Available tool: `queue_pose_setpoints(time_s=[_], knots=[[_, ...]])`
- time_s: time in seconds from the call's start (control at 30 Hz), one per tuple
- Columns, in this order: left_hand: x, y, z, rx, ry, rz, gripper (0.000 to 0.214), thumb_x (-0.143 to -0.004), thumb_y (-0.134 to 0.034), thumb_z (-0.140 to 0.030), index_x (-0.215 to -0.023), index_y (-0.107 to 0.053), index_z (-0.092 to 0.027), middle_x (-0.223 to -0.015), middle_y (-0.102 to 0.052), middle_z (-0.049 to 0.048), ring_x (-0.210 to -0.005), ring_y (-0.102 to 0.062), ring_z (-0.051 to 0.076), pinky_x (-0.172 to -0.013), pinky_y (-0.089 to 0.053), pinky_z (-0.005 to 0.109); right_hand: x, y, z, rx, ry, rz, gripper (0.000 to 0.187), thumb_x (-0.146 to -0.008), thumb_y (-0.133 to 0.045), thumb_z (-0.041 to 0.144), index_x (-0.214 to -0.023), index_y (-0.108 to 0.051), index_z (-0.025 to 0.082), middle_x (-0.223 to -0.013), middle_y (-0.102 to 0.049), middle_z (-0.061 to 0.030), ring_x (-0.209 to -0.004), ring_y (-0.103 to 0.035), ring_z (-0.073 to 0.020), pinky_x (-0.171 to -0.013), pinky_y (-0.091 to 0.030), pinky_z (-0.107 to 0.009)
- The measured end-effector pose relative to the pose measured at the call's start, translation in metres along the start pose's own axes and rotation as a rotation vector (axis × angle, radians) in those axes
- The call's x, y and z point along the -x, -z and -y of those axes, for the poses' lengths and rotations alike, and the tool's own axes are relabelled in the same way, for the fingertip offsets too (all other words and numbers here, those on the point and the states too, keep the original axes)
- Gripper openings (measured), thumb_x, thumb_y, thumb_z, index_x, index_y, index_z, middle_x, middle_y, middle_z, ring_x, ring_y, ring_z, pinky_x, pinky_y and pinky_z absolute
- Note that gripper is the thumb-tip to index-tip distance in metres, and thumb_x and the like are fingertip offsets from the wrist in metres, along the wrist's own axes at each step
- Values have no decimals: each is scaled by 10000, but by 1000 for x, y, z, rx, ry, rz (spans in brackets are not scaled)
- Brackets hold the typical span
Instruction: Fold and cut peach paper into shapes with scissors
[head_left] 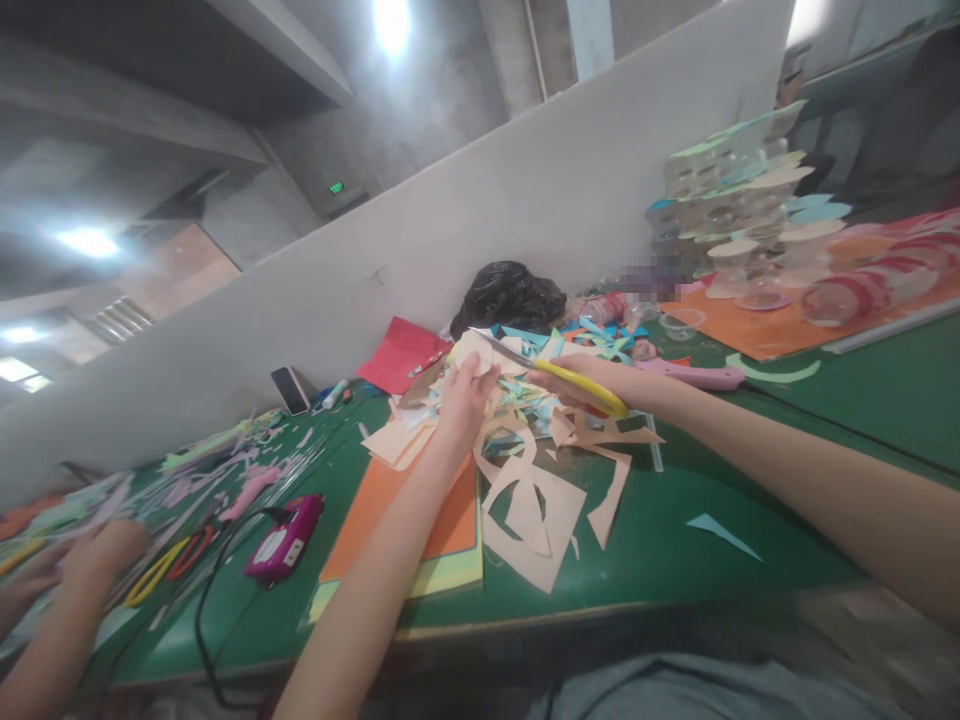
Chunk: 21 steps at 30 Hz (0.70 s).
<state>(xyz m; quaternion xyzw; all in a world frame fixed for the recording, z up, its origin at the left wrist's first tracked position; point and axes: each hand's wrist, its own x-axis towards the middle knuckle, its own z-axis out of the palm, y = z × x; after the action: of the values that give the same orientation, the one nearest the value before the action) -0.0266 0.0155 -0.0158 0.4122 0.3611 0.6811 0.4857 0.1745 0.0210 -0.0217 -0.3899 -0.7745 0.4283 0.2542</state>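
My left hand is closed on a cream paper piece with a rounded edge, held up above the scraps. In my right hand is a pair of scissors with yellow handles; their blades point left and reach the edge of the paper. Whether the blades are apart cannot be made out. Under both hands lies a heap of paper offcuts in cream, blue and green. A cream sheet with a cut-out hole lies nearer the table's front edge, beside orange and yellow sheets.
A co-worker's hands are at the far left near more scissors. A magenta power strip, black bag, pink glue gun with cord, and stacked clear cups stand on the green table.
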Motion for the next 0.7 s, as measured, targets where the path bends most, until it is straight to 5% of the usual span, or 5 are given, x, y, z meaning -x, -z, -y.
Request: queue_pose_setpoints(time_s=[0.23, 0.7], knots=[[0, 1, 1, -49, -43, 33, 244, -715, -798, -306, -791, -624, -152, -866, -645, 31, -843, -675, 135, -990, -512, 358, 6, 1, 4, 141, 30, -77, 583, -788, -551, 796, -759, -455, 221, -575, -410, 34, -506, -408, -119, -466, -338, -262], [0, 1, 6, -78, -38, 7, 225, -705, -765, -305, -791, -606, -172, -829, -608, 6, -761, -589, 104, -863, -525, 295, 14, 12, 11, 55, -19, 15, 548, -779, -607, 733, -666, -481, 212, -519, -432, 18, -449, -409, -111, -434, -337, -267]])
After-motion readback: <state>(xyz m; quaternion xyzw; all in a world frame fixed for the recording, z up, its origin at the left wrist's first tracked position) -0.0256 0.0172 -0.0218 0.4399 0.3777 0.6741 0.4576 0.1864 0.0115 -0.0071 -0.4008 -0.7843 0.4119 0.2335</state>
